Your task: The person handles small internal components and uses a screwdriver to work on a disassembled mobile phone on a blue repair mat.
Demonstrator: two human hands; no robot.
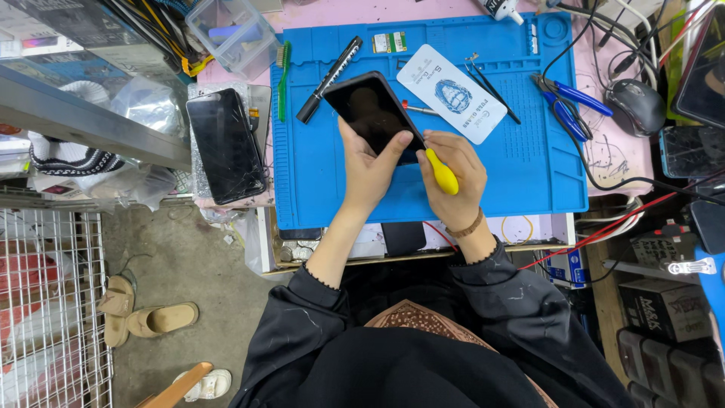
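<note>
My left hand (368,170) grips a black smartphone (370,112) by its near end, holding it over the blue work mat (529,166). My right hand (457,177) holds a small screwdriver with a yellow handle (442,174); its tip touches the phone's lower right edge. Both hands are close together at the mat's front middle.
On the mat lie a black marker (329,79), a green brush (282,79), a white card package (451,93), tweezers (492,89) and blue-handled pliers (568,106). A cracked black phone (226,143) lies left of the mat. A computer mouse (639,104) and cables sit right.
</note>
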